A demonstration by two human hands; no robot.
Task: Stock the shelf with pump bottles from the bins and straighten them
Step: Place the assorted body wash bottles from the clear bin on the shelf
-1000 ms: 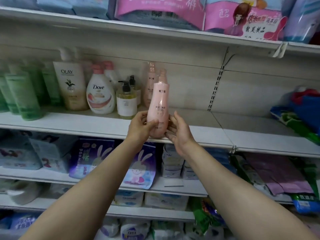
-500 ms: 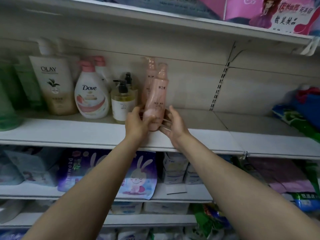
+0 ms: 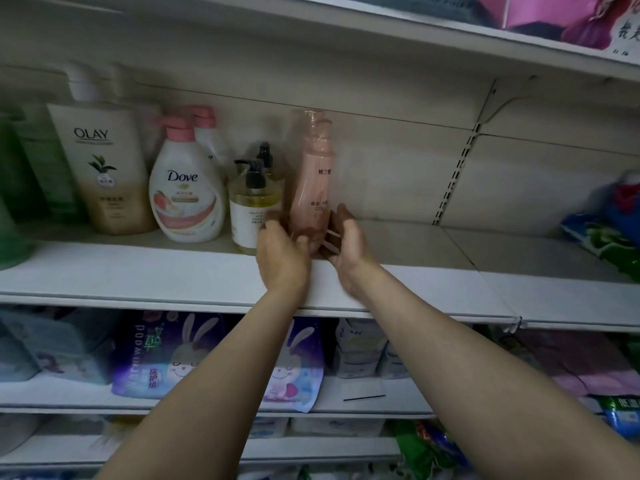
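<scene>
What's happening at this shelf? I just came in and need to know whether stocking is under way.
Yes. A person's left hand and right hand hold a pink pump bottle near its base, at the shelf right of the clear black-pump bottle. Another pink bottle stands behind it. Whether it rests on the shelf cannot be told.

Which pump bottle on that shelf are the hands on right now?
The front pink bottle, right of the clear black-pump bottle; both hands hold its base. The Dove and Olay bottles stand untouched.
</scene>
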